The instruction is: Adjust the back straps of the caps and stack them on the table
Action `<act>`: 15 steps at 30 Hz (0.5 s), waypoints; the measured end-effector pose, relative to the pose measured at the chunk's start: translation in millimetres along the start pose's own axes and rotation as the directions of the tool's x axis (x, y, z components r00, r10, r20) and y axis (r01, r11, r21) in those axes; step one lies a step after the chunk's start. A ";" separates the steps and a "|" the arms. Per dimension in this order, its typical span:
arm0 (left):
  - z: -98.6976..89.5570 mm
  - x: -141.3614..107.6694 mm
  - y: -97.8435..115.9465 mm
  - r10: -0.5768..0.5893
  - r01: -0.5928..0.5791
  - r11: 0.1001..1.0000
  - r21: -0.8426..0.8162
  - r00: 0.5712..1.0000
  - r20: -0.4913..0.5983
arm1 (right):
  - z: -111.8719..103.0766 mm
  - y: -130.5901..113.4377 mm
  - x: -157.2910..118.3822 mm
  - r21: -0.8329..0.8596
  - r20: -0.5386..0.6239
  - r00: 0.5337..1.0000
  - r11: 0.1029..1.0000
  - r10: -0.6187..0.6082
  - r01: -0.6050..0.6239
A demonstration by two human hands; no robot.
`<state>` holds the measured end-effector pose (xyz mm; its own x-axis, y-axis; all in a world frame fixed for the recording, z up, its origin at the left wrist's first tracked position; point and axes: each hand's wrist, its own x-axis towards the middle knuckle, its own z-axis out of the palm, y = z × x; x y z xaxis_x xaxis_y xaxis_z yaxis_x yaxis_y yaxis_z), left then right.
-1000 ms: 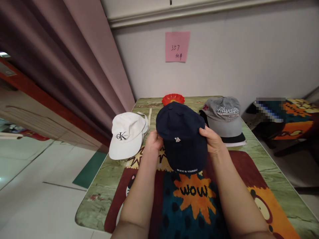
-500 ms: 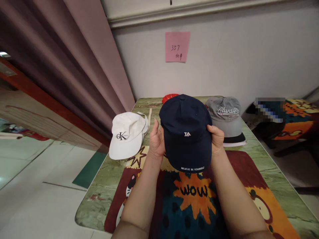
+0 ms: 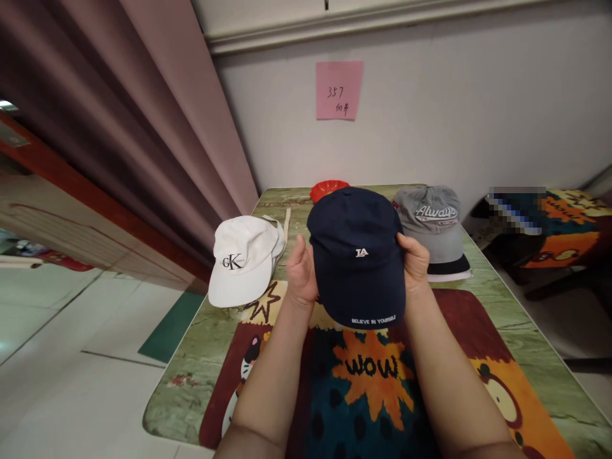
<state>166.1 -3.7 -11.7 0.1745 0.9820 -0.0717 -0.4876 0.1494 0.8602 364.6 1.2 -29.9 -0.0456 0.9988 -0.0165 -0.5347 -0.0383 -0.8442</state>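
Observation:
A navy baseball cap (image 3: 357,255) with white "LA"-like lettering and "BELIEVE IN YOURSELF" on its brim is held up over the table, brim towards me. My left hand (image 3: 303,273) supports its left side, thumb up and the other fingers hidden behind it. On the opposite side my right hand (image 3: 414,262) grips the cap, thumb on the front edge. To the left lies a white cap (image 3: 243,258) with a dark "CK"-like logo and loose straps at its back. A grey "Always" cap (image 3: 433,233) with a black-edged brim sits to the right, on something pale.
A red scalloped dish (image 3: 329,189) stands behind the navy cap near the wall. The green marbled table (image 3: 184,376) carries a colourful "WOW" mat (image 3: 370,395). A pink paper note (image 3: 339,90) is stuck on the wall. A curtain (image 3: 157,83) hangs at left.
The navy cap has tilted slightly, its crown dipping a little and its brim turning a bit to the right. Both hands keep hold of it. The other caps stay put.

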 end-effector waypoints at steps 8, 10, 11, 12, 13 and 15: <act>-7.9 -1.6 12.2 -0.193 0.180 0.980 0.079 0.956 0.220 | -13.9 -7.2 5.5 0.048 -0.065 0.996 0.996 -0.068 0.071; -8.4 -1.3 13.3 -0.194 0.183 0.980 0.073 0.958 0.212 | -12.2 -9.2 7.3 0.114 -0.079 0.996 0.992 -0.048 0.057; -8.8 -0.6 13.1 -0.186 0.178 0.982 0.061 0.961 0.203 | -10.0 -9.7 8.2 0.152 -0.081 0.996 0.987 -0.034 0.046; -9.2 0.3 12.5 -0.174 0.169 0.985 0.045 0.966 0.193 | -7.1 -9.7 9.3 0.187 -0.076 0.997 0.982 -0.018 0.032; -9.5 1.3 11.7 -0.159 0.157 0.987 0.025 0.970 0.182 | -3.7 -9.2 10.5 0.217 -0.067 0.998 0.976 -0.002 0.016; -9.7 3.5 9.8 -0.114 0.119 0.993 -0.026 0.982 0.154 | 3.4 -6.6 12.7 0.257 -0.043 0.999 0.966 0.031 -0.019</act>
<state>153.6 2.4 -8.4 0.3584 0.9292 -0.0906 -0.4853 0.2683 0.8322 364.7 14.1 -22.7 -0.0257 0.9975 -0.0652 -0.7328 -0.0632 -0.6775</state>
